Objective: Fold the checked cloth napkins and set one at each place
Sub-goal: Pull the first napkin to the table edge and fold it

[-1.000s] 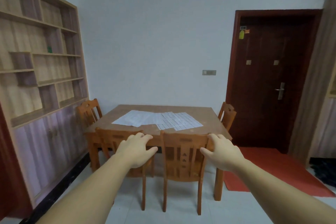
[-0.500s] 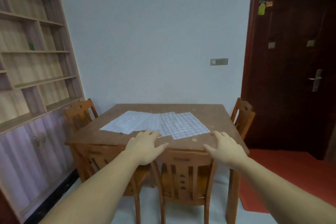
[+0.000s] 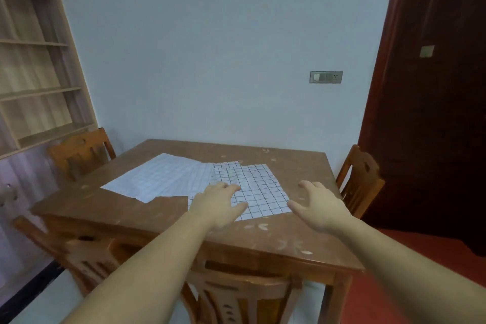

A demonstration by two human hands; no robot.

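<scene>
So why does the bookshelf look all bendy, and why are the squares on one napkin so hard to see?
Head view: the wide-angle lens bows the bookshelf at the frame's edge; the left napkin looks pale with faint lines, while the right napkin shows crisp dark checks; the near chairs look smeared by blur; dim, even light, no glare, and both hands cast hardly any shadow.

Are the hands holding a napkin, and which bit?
No, nothing is held. The left hand is spread open over the napkin's near left part; touching cannot be told. The right hand is open over the table.
</scene>
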